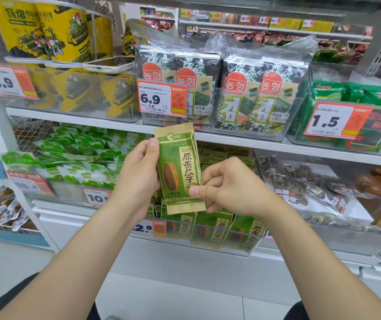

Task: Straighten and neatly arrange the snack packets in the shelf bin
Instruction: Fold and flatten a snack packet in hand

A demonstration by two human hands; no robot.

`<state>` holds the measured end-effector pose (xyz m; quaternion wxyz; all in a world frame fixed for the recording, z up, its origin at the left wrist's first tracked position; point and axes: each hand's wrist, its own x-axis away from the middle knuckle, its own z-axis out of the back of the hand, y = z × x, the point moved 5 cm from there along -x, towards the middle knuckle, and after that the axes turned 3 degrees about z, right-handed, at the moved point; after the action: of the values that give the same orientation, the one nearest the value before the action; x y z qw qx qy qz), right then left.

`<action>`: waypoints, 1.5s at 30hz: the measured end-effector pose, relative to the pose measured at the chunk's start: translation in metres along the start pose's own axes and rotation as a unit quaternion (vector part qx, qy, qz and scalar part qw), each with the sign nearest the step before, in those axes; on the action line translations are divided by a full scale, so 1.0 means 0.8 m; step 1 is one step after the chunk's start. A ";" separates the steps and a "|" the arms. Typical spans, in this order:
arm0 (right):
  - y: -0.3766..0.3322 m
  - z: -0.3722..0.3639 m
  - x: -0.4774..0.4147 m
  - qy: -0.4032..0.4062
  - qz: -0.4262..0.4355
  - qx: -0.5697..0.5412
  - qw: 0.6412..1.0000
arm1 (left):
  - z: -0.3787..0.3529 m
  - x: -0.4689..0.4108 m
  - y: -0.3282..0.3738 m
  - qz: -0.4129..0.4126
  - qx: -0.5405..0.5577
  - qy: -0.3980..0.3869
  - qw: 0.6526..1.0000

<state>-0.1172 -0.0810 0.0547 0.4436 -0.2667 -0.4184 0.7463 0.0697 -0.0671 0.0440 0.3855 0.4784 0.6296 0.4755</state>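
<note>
**Fig. 1. A single packet held over its bin, head view.** The left hand (138, 174) grips the sunflower-seed packet (180, 162) along its left edge, with the thumb on the front near the top and the fingers behind. The right hand (228, 188) pinches the lower right corner between thumb and curled forefinger. The packet is upright with its face to the camera, and it is held in the air just above the clear shelf bin (249, 247) on the lower shelf. Matching packets in the bin (210, 227) stand in a front row behind the transparent wall, and more are stacked behind them.

*Technique.* The step in hand appears to be squaring this packet before it is put back. Flattening it between the two hands would keep it from bulging. It should then go in upright, printed face forward, with its base seated on the bin floor. Its top edge should be level with its neighbours. Sliding it down into a gap would probably disturb the row less than pushing it in from the front.

*Legible text.* The packet reads 洽洽 and, vertically, 原香瓜子, beside a picture of a striped seed. The bin's price tag (149, 227) shows "12.8", partly hidden by the left forearm. On the shelf above, the seaweed packs (249, 93) carry the Korean 농형 and 김. Their tag (161, 98) reads "6.9" over "7.5". Other tags read "5.9" (9, 80), below the yellow canisters (62, 31), and "1.5" (337, 120).
</note>
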 end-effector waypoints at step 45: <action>-0.026 0.001 0.004 0.162 0.163 -0.051 0.972 | -0.002 0.009 0.023 -0.036 0.119 -0.049 0.991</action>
<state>-0.1106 -0.0730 0.0727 0.3632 -0.4709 -0.3295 0.7333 0.0713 -0.0592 0.0621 0.3734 0.5204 0.6790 0.3588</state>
